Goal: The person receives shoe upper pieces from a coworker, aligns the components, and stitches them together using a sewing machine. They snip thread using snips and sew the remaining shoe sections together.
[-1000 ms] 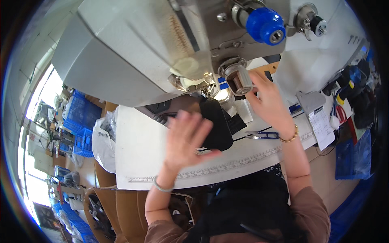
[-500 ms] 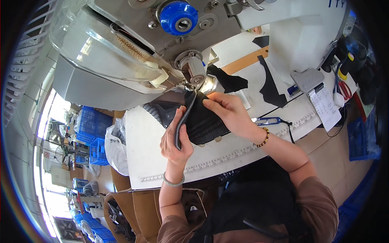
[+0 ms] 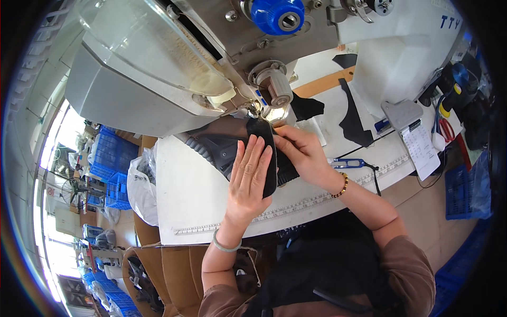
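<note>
A dark leather-like workpiece [image 3: 211, 148], seemingly a shoe upper with a ribbed edge, lies under the sewing machine's needle area [image 3: 257, 111]. A smooth black flap [image 3: 270, 177] of it lies folded over on top. My left hand [image 3: 245, 177] rests flat on this flap, fingers stretched out and pointing toward the machine. Along the flap's right edge, my right hand [image 3: 306, 156] pinches the black material with thumb and fingers, close to the needle. The exact stitching point is too small to make out, and my right fingertips are partly hidden.
The machine's grey housing [image 3: 132, 100] overhangs the work. Black cut pieces [image 3: 353, 119] lie on the white table [image 3: 195, 211] behind my right hand, near a blue thread snipper [image 3: 346, 163]. A metal clip with a paper slip [image 3: 420, 145] stands right. Cardboard [image 3: 177, 274] sits below the table edge.
My left hand has gone from gripping the raised flap's edge to lying flat on it. The flap has turned over to the right, covering the ribbed part. The whole view has shifted slightly.
</note>
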A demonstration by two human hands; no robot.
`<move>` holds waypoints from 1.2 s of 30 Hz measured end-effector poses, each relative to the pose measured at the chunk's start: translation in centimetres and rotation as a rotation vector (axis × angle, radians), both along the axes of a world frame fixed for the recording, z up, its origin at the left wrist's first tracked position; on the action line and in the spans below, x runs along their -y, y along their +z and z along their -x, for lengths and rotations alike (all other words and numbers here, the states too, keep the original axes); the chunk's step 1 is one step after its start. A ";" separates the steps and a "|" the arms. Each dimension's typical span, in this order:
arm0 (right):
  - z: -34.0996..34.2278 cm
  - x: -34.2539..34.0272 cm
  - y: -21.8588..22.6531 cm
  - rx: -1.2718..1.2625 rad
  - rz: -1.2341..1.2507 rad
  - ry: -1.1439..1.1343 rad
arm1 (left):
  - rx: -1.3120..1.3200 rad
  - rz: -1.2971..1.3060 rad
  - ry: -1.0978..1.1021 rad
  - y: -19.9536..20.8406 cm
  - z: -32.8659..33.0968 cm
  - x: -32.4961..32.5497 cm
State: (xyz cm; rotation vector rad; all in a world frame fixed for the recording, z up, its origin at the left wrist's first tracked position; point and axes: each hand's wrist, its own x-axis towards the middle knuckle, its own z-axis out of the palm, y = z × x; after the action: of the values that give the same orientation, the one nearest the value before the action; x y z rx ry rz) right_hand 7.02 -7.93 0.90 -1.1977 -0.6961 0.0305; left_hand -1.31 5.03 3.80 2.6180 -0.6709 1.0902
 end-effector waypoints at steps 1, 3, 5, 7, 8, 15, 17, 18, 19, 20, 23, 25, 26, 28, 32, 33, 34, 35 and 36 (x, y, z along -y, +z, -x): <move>0.0 0.0 0.0 0.003 0.002 0.000 | -0.015 -0.024 0.015 0.0 0.0 0.1; 0.1 0.0 0.1 -0.095 -0.075 0.053 | -0.028 -0.048 0.010 0.1 0.0 -0.2; -0.2 0.6 0.2 -0.118 -0.039 0.076 | -0.040 -0.074 0.008 0.1 0.0 -0.2; -0.2 0.8 0.5 -0.141 -0.006 0.097 | -0.047 -0.044 0.003 0.1 0.0 0.2; -0.2 0.8 0.7 -0.153 -0.007 0.105 | -0.044 -0.045 0.004 0.1 0.1 0.4; -0.3 0.5 0.7 -0.149 0.016 0.055 | -0.022 -0.105 0.102 -0.5 -0.2 0.8; -0.5 1.5 2.1 -0.032 0.154 -0.022 | -0.005 -0.116 0.088 0.0 0.0 0.8; -0.9 2.0 2.7 0.083 0.283 -0.098 | -0.052 -0.117 0.081 0.7 0.3 1.0; -1.7 2.4 3.1 0.092 0.288 -0.097 | -0.090 -0.115 0.074 1.3 0.4 1.1; -2.7 2.7 3.5 0.258 0.292 -0.358 | -0.093 -0.132 0.064 1.6 0.5 1.1; -6.5 3.0 3.5 0.279 0.204 -0.292 | -0.068 -0.238 0.104 1.9 0.5 2.1; -7.0 2.5 3.3 0.111 0.120 0.028 | -0.058 -0.297 0.116 2.3 0.5 2.2; -6.4 2.2 3.2 0.021 0.159 0.018 | -0.065 -0.311 0.123 2.3 0.7 2.3; -6.6 1.6 3.0 -0.070 0.198 0.008 | -0.073 -0.339 0.121 2.1 0.5 2.0; -6.5 1.3 2.6 -0.067 0.179 -0.012 | -0.072 -0.329 0.108 2.4 0.3 1.5; -6.6 1.2 2.6 -0.074 0.160 -0.030 | -0.080 -0.312 0.100 2.5 0.2 1.4; -6.5 1.1 2.6 -0.081 0.141 -0.048 | -0.086 -0.295 0.091 2.7 0.0 1.2; -6.6 1.0 2.3 -0.079 0.143 -0.046 | -0.084 -0.293 0.093 2.9 -0.1 0.9; -6.8 0.9 1.9 0.027 0.124 -0.095 | -0.097 -0.256 0.055 3.2 -0.3 0.4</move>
State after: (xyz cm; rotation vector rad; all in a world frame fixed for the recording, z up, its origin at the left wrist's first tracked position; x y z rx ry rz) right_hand 13.87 -8.86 2.79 -1.3514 -0.6672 -0.0223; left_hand -0.97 4.63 6.97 2.8993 -0.7664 0.9385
